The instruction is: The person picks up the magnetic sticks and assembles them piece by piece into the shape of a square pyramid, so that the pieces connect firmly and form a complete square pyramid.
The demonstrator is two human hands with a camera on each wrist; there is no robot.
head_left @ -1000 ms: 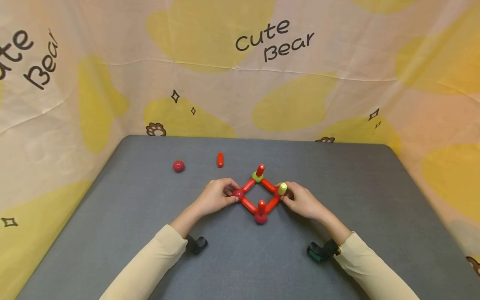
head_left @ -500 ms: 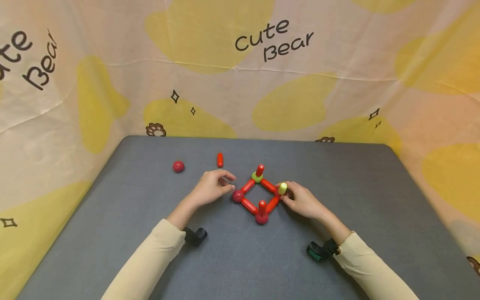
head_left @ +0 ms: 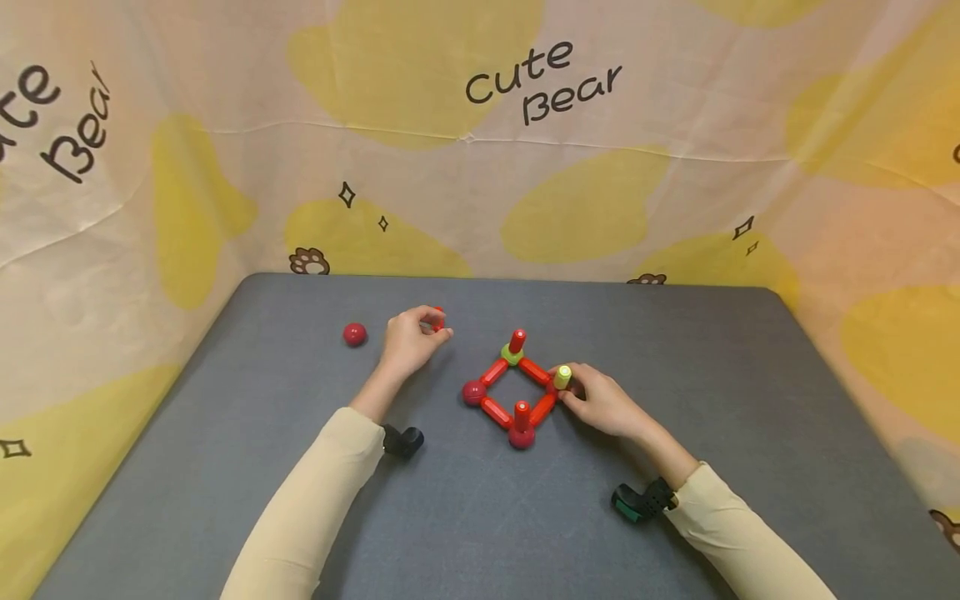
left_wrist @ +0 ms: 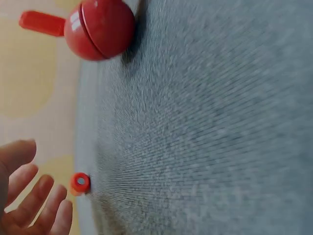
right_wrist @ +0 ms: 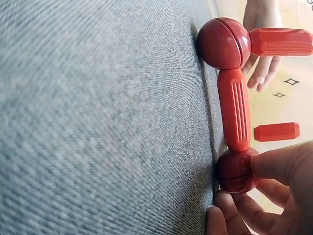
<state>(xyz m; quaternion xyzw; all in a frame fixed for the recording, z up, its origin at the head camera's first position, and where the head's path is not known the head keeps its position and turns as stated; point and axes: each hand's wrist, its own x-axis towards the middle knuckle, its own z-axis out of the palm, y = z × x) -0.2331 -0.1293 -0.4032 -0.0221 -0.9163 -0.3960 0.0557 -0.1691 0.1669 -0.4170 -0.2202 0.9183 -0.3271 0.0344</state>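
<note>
On the table lies a diamond of red magnetic rods (head_left: 496, 412) joined by balls at its corners. Red rods stand up from the green far ball (head_left: 512, 356) and the red near ball (head_left: 522, 437); a yellow-green rod (head_left: 563, 377) stands at the right corner. There my right hand (head_left: 603, 402) pinches the red corner ball (right_wrist: 236, 170) between thumb and fingers. My left hand (head_left: 410, 342) is beside a loose red rod (head_left: 440, 320), thumb and fingers spread; the left wrist view shows this rod (left_wrist: 80, 182) just beyond the fingertips, apart from them.
A loose red ball (head_left: 355, 335) lies left of my left hand. The grey table (head_left: 480, 533) ends at a printed cloth backdrop (head_left: 480, 200) behind and at the sides. Each wrist wears a black camera mount (head_left: 643, 502).
My left hand has let go of the diamond's left ball and moved away and to the left, up to the loose red rod. My right hand stays on the right ball.
</note>
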